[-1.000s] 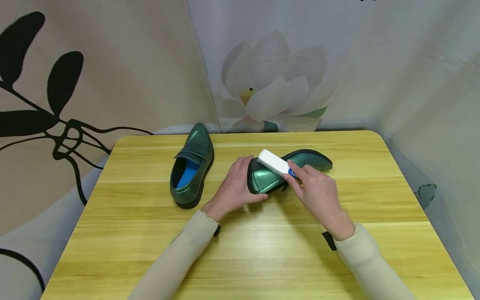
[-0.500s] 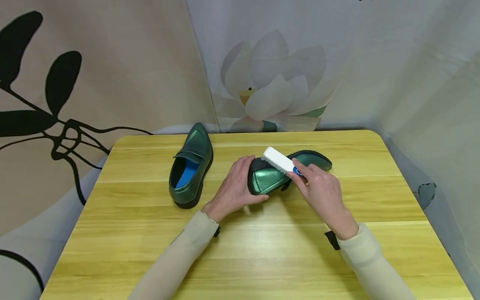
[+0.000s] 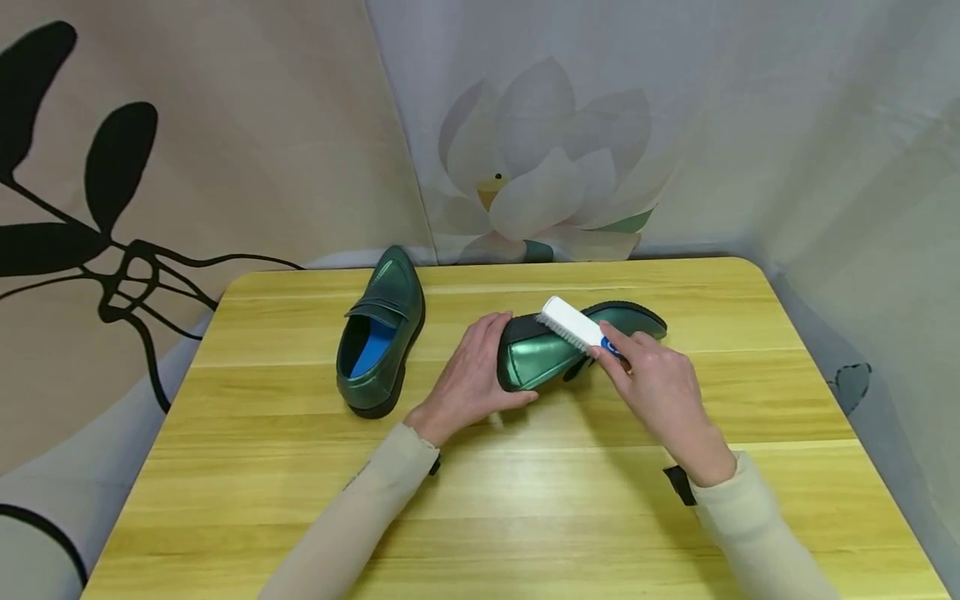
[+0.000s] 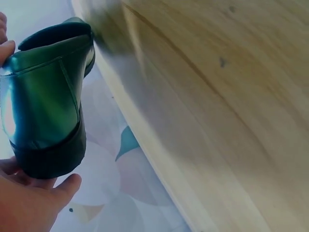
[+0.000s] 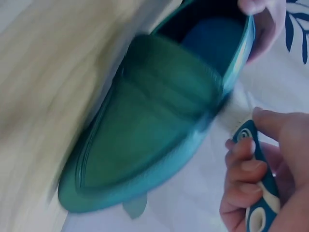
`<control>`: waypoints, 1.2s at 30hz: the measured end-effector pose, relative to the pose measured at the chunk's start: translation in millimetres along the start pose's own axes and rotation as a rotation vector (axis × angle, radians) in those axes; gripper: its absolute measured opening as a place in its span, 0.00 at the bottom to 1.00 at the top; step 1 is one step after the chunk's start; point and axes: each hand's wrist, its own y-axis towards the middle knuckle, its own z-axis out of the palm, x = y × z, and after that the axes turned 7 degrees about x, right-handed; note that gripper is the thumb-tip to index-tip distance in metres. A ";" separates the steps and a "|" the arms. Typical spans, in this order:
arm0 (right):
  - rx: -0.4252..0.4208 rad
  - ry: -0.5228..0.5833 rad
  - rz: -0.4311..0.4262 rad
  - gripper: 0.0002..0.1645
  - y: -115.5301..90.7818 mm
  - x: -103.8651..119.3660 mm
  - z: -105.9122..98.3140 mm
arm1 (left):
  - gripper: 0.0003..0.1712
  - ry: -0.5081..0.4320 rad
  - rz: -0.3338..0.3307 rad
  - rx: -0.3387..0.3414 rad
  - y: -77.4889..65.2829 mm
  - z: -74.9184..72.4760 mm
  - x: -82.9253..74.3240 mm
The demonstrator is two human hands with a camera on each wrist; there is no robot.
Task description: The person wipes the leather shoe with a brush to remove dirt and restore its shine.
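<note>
In the head view a dark green loafer is tipped on its side, toe to the right. My left hand grips it by the heel; the left wrist view shows the thumb at the black heel block. A brush with a white head lies along the loafer's upper-facing side, bristles down against it. My right hand holds its blue-and-white handle, fingers curled round it in the right wrist view. The loafer's blue insole shows there too.
A matching green loafer stands upright left of my hands, toe toward the back edge. Both rest on a wooden table. Behind the table hangs a pale cloth printed with a flower and dark leaves.
My right hand has drawn the brush rightward along the loafer's side, away from the heel, baring more of the black sole edge. The left hand keeps its grip nearly in place.
</note>
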 end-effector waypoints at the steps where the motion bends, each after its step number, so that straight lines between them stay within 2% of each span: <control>1: -0.002 -0.009 0.019 0.26 -0.6 -3.7 -2.7 | 0.68 0.009 0.001 0.000 -0.4 0.1 0.5; 10: -0.008 -0.018 0.168 0.24 -7.9 -37.5 -20.5 | 0.68 0.057 0.032 -0.015 -1.6 0.9 2.9; 15: -0.024 -0.018 0.198 0.23 -12.2 -50.0 -21.0 | 0.68 0.045 0.025 -0.010 -1.5 1.6 3.5; 22: -0.039 -0.012 0.150 0.25 -10.2 -43.1 -18.2 | 0.68 0.036 0.010 -0.007 -0.6 0.6 2.2; 30: -0.017 0.020 0.008 0.26 -1.6 -11.4 -8.2 | 0.67 0.022 0.000 -0.006 1.6 -1.2 -2.0; 36: 0.011 0.012 -0.087 0.27 -2.6 11.3 0.6 | 0.68 0.005 -0.023 0.008 2.3 -2.0 -2.6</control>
